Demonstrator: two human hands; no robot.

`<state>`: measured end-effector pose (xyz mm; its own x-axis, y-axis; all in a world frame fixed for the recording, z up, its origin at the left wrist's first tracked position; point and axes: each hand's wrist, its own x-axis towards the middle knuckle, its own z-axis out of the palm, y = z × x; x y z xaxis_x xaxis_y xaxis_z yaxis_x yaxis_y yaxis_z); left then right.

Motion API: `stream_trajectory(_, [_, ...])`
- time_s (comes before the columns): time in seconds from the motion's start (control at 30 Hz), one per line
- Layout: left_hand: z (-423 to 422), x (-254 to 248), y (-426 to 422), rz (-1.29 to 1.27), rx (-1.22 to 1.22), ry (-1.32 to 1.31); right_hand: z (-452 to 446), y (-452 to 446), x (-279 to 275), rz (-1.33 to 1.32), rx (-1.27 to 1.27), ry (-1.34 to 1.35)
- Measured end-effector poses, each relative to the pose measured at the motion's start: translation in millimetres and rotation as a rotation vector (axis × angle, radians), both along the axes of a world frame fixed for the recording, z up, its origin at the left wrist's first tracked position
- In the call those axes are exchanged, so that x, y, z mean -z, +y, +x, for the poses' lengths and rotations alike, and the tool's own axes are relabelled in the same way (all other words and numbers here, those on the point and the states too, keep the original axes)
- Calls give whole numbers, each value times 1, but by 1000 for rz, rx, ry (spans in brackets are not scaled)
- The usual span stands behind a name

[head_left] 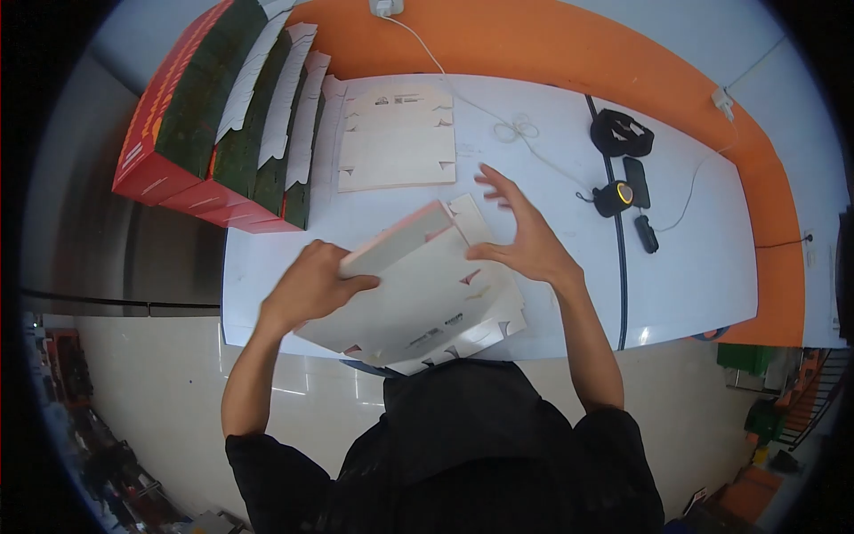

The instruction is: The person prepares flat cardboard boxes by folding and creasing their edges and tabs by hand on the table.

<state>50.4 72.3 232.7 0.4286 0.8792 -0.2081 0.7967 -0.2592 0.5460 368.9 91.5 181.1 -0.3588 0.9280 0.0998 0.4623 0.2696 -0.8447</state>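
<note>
A pale cardboard carton blank (414,298), partly folded, is tilted over the table's front edge, close to my body. One flap along its far side stands up, and small cut tabs show along its edges. My left hand (311,280) grips the left end of the blank, thumb on the inner face and fingers hidden behind it. At the right side, my right hand (529,236) is open with fingers spread, its thumb at the blank's edge. Beyond them, a flat carton blank (396,138) with small printing lies on the table; whether others lie beneath cannot be seen.
Several red and dark green boxes (191,133) with raised white flaps stand at the left of the white table (551,307). Toward the right are a black pouch (620,133), a small black round device (612,198), a black phone-like object (636,182) and a thin cable (556,158).
</note>
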Motion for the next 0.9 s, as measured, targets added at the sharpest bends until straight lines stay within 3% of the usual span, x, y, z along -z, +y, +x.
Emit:
stream_trajectory(0.07, [-8,-27,-8,-26,-44,-84,19,-13,51,-279,-70,294])
stream_trajectory(0.2, [-16,-62,-3,-43,-174,-152,11,-32,91,-356,-22,251])
stream_trajectory(0.23, [-19,-61,-1,-48,-224,-183,12,-31,90,-317,8,305])
stream_trajectory(0.33, [-30,-42,-2,-95,-393,-405,25,-27,108,-515,90,836])
stream_trajectory(0.43, [-34,0,-5,-128,-576,-659,25,-38,164,-657,126,932])
stream_trajectory(0.47, [-42,35,0,-171,-637,-723,20,-46,172,-698,152,940])
stream_trajectory(0.5, [-49,66,2,-213,-705,-790,1,-59,144,-635,302,913])
stream_trajectory(0.53, [-43,88,-2,-186,-913,-668,3,-58,136,-645,312,796])
stream_trajectory(0.6, [-46,131,-14,-259,-954,-709,8,-55,126,-659,332,556])
stream_trajectory(0.63, [-42,140,-24,-296,-949,-751,7,-58,113,-534,316,537])
stream_trajectory(0.77, [-37,166,-55,-251,-941,-886,22,-67,71,-404,252,376])
stream_trajectory(0.83, [-33,148,-56,-38,-868,-899,26,-70,46,-213,199,305])
stream_trajectory(0.9, [-31,115,-57,129,-842,-873,30,-68,27,-203,180,308])
